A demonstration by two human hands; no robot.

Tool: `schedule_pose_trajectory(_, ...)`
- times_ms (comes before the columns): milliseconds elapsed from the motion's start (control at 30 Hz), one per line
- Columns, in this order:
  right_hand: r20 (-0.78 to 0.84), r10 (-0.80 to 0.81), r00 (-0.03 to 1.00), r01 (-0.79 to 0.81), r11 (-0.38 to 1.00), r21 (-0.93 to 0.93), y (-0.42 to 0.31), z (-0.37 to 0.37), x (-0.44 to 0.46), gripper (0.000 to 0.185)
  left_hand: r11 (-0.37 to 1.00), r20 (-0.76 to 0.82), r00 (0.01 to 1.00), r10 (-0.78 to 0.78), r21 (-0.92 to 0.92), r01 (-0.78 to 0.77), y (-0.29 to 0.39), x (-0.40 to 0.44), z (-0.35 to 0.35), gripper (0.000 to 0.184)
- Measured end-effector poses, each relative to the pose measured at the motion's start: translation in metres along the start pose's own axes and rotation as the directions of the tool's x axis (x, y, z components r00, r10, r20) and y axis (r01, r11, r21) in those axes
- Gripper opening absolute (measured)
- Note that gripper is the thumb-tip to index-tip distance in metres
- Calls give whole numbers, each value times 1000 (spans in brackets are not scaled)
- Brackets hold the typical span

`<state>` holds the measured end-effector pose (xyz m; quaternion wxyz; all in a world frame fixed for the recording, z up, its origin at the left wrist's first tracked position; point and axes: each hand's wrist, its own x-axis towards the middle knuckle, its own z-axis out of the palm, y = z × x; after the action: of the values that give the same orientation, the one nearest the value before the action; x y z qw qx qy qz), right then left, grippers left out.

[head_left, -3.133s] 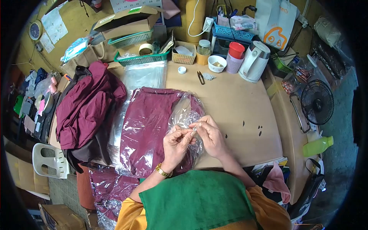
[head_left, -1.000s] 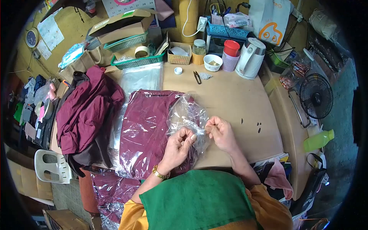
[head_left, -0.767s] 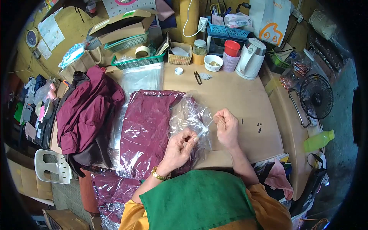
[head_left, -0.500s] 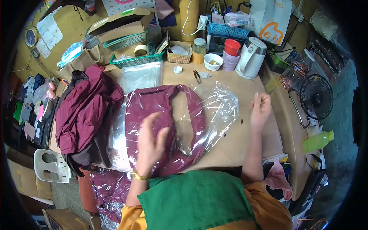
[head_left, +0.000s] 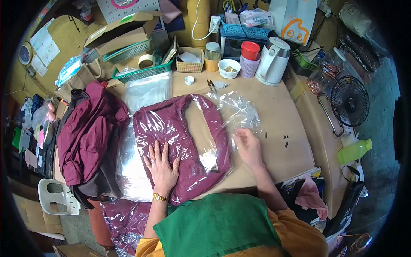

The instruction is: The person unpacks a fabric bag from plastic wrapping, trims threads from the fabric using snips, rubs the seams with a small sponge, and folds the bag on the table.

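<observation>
Head view, the only one. On the table (head_left: 282, 113), in front of the chest: maroon garment (head_left: 160, 122) apparently inside a clear bag (head_left: 209, 158), curved round a long gap. On its left part: left hand (head_left: 162, 171), palm down, fingers spread apart, flat on the film, nothing gripped. Beyond its right edge, near the bag's loose end (head_left: 240, 109): right hand (head_left: 248, 147), blurred, fingers curled and close together; cannot tell whether pinching film.

For good handling, as judged: press with the whole left palm over cloth, not on slack film. Expect slick plastic to slide; hold the bundle firm on the left while smoothing gently on the right. Use finger pads, not nails, on thin film. Mind the snips (head_left: 211, 85) by the far edge; contact with the bag unclear.
</observation>
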<state>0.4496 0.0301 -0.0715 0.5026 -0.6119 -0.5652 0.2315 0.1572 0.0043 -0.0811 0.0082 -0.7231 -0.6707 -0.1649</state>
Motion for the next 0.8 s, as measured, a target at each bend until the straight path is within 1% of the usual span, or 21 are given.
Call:
schedule_pose_trajectory(33, 44, 46, 998, -48, 998, 46, 6, 10, 3, 28, 1000, -9, 1000, 3, -1, -3, -1, 0, 1, 65)
schedule_pose_trajectory(67, 105, 75, 992, -77, 997, 17, 21, 21, 6, 29, 1000, -19, 1000, 6, -1, -6, -1, 0, 1, 65)
schedule_pose_trajectory(100, 104, 76, 992, -78, 997, 16, 28, 23, 11, 29, 1000, -18, 1000, 8, -3, -8, -1, -1, 2, 65)
schedule_pose_trajectory(133, 287, 178, 941, -249, 940, 232, 33, 23, 18, 25, 1000, -7, 1000, 3, -4, -3, -1, 0, 2, 66)
schedule_pose_trajectory(167, 481, 219, 849, -433, 810, 396, 38, 24, 23, 22, 1000, 2, 1000, -3, -5, 3, -2, 0, 1, 66)
schedule_pose_trajectory(200, 400, 159, 903, -391, 692, 607, 48, 30, 26, 14, 1000, -1, 1000, -6, -4, 6, -2, 1, 1, 66)
schedule_pose_trajectory(233, 402, 157, 902, -391, 691, 607, 31, 26, 27, 14, 1000, -3, 1000, -10, -11, 10, -2, 1, 1, 66)
schedule_pose_trajectory(300, 338, 279, 899, -430, 409, 805, 1, 17, 28, 12, 1000, -8, 1000, -13, -18, 13, -2, 1, 1, 66)
schedule_pose_trajectory(333, 398, 198, 896, -444, 427, 788, 9, 12, 29, 15, 1000, -6, 1000, -13, -16, 13, -2, 1, 0, 66)
schedule_pose_trajectory(367, 396, 197, 897, -442, 427, 789, 5, 12, 30, 15, 1000, -3, 1000, -12, -15, 12, -2, 1, 0, 67)
schedule_pose_trajectory(433, 528, 86, 845, -469, 594, 654, -10, 10, 29, 23, 1000, -6, 1000, -5, -21, 5, -3, 1, 0, 66)
schedule_pose_trajectory(467, 676, 9, 737, -433, 774, 462, 39, 13, 34, 31, 1000, -10, 1000, 0, -28, 0, -4, 2, 1, 66)
schedule_pose_trajectory(500, 674, 9, 738, -431, 775, 462, 40, 16, 36, 31, 1000, -12, 1000, 1, -30, -1, -4, 2, 2, 66)
schedule_pose_trajectory(533, 684, 50, 728, -265, 940, 213, 41, 19, 37, 29, 1000, -13, 1000, -1, -30, 1, -4, 2, 2, 66)
schedule_pose_trajectory(567, 680, 94, 727, -71, 996, -61, 42, 23, 37, 28, 1000, -14, 1000, -3, -30, 3, -5, 1, 2, 66)
schedule_pose_trajectory(600, 679, 94, 728, -71, 996, -61, 35, 22, 36, 28, 1000, -15, 1000, -2, -31, 2, -5, 1, 2, 66)
schedule_pose_trajectory(667, 469, -124, 875, 196, 975, -108, 19, 19, 34, 20, 1000, -24, 1000, -2, -29, 1, -5, 1, 3, 66)
schedule_pose_trajectory(700, 356, -249, 900, 319, 935, -153, 13, 22, 35, 18, 1000, -28, 1000, -4, -26, 3, -6, 2, 2, 66)
schedule_pose_trajectory(733, 123, -345, 931, 348, 937, -7, 11, 27, 31, 18, 1000, -26, 1000, -6, -28, 5, -5, 2, 2, 66)
schedule_pose_trajectory(767, 128, -348, 929, 351, 936, -3, 13, 23, 33, 18, 1000, -20, 1000, -9, -30, 8, -5, 1, 1, 66)
schedule_pose_trajectory(800, 186, -218, 958, 168, 954, 250, 19, 13, 36, 14, 999, -26, 1000, -8, -31, 7, -5, 2, 1, 65)
